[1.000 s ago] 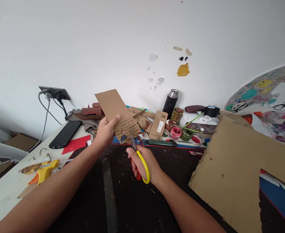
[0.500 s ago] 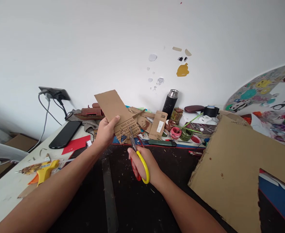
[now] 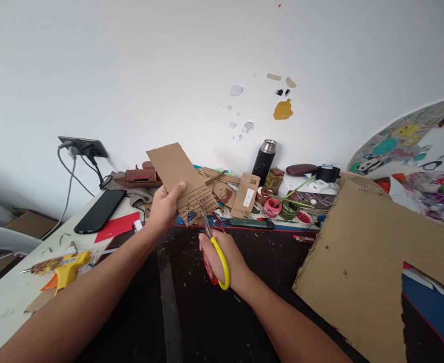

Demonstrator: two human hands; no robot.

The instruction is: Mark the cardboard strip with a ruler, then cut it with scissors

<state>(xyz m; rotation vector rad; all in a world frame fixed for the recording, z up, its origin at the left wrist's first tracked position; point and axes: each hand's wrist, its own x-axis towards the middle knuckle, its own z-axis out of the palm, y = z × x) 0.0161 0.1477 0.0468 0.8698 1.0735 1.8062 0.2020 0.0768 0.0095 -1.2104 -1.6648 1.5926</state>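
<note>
Head view: left hand (image 3: 164, 205), fingers pinching card (image 3: 176, 166); right hand (image 3: 232, 254), fingers gripping scissors (image 3: 225, 267), blades (image 3: 206, 229) at card's lower end; grey strip (image 3: 170, 302) on mat (image 3: 210, 327); phone (image 3: 100, 212) on counter (image 3: 2, 307).

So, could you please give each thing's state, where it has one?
Cardboard piece, gripped in left hand
Scissors, in right hand, blade opening unclear
Smartphone, lying flat, screen dark
Glue gun, lying on its side
Vacuum flask, standing upright
Pink paint jar, open
Utility knife, lying flat
Plugs, in wall socket

Scissors (image 3: 207, 229) in right grip (image 3: 232, 254), at cardboard (image 3: 179, 171)
</note>
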